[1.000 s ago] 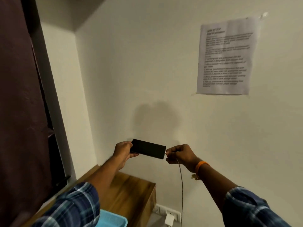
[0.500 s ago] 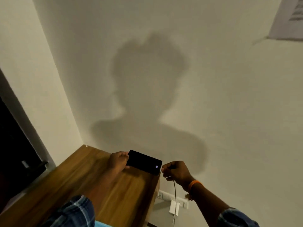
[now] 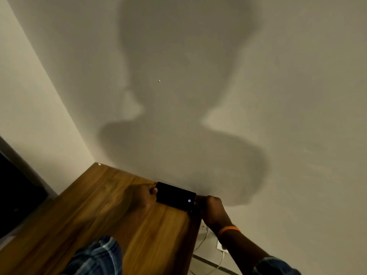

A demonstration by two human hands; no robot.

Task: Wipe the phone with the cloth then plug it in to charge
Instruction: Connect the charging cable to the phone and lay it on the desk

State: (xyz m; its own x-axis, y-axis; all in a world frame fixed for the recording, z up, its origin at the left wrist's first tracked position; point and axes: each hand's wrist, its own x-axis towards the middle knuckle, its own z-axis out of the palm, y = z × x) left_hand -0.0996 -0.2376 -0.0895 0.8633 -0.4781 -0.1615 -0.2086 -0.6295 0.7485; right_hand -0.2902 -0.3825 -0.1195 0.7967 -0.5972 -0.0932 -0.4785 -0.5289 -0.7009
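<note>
The black phone (image 3: 174, 196) lies flat at the far right corner of the wooden table (image 3: 95, 215), close to the wall, screen up with a small lit dot near its right end. My left hand (image 3: 146, 196) grips its left end. My right hand (image 3: 211, 210) is closed at the phone's right end, just off the table edge, where the charging cable meets it. The white cable (image 3: 203, 240) hangs down below that hand to a white plug (image 3: 220, 247) low on the wall. No cloth is in view.
A cream wall (image 3: 198, 96) rises right behind the table and carries my shadow. A dark door or cabinet (image 3: 17, 187) stands at the far left. The floor (image 3: 206, 266) shows below the table's right edge.
Both hands have brought the phone down from mid-air onto the table's far right corner. My view has tilted downward and the paper notice on the wall has left the frame.
</note>
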